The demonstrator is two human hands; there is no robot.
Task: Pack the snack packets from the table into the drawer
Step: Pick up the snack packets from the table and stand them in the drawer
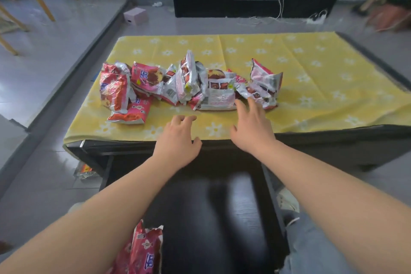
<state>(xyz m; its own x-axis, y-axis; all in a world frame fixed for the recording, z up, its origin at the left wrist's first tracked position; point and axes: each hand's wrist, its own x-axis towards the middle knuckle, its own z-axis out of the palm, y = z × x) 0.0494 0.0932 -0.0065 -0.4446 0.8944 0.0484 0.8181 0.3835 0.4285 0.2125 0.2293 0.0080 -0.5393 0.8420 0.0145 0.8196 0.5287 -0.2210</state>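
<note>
Packets [189,83] lie in a left-right row on the surface [311,69], ahead of both hands. Right hand [252,128], open and empty, fingertips almost at the nearest packet; left hand [178,142] open, farther back. Drawer [200,207] open below, one packet inside.
</note>
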